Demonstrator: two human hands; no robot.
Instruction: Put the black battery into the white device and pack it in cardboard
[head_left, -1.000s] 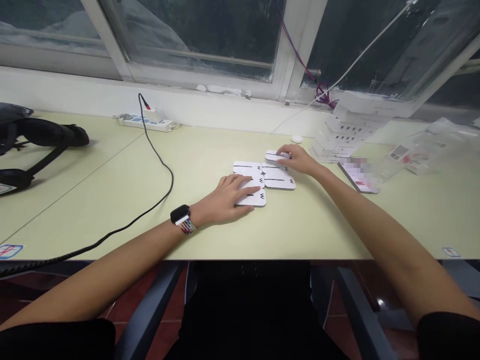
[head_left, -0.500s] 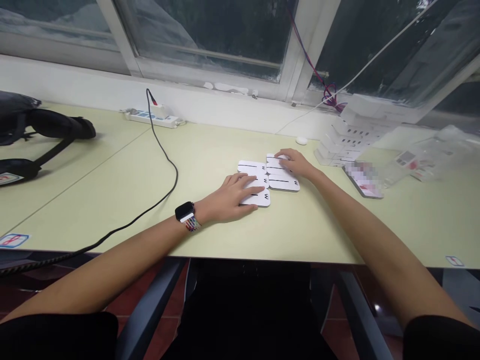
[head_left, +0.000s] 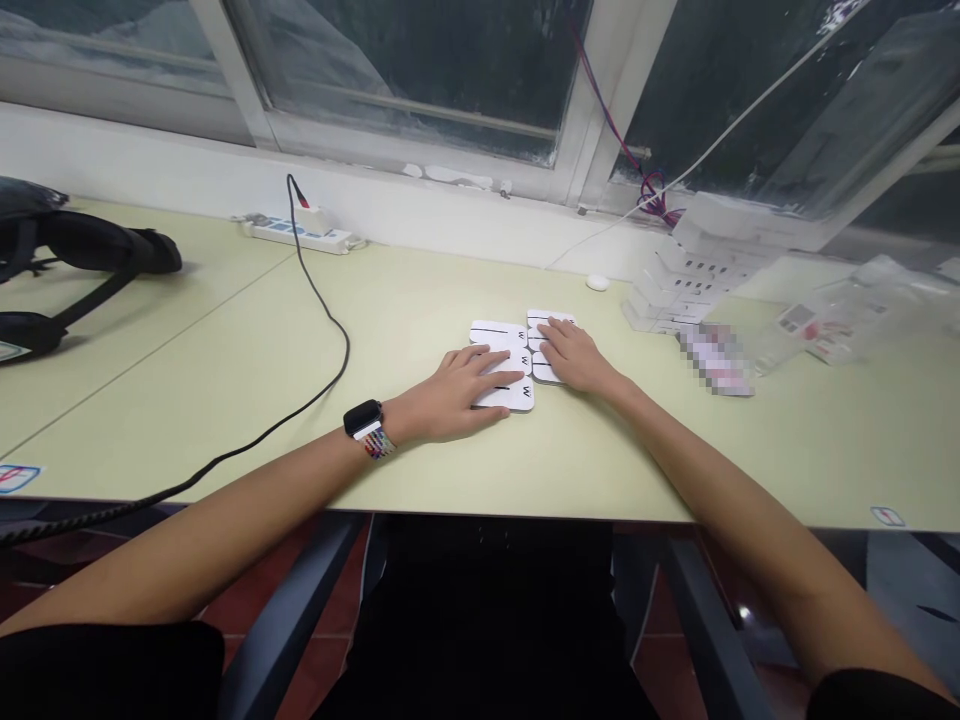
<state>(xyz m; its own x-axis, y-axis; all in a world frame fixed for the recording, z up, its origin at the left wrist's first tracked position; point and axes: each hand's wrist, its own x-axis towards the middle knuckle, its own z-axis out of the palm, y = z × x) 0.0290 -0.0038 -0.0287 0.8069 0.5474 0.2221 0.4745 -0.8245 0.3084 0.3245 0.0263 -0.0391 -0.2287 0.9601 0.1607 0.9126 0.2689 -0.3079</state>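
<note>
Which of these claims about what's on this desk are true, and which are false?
1. The left hand and right hand both lie flat on the white rectangular cards. True.
2. The black smartwatch sits on the right wrist. False: it is on the left wrist.
3. A black cable runs from the white power strip by the window. True.
4. The cards lie on a red desk. False: they lie on the pale green desk.
</note>
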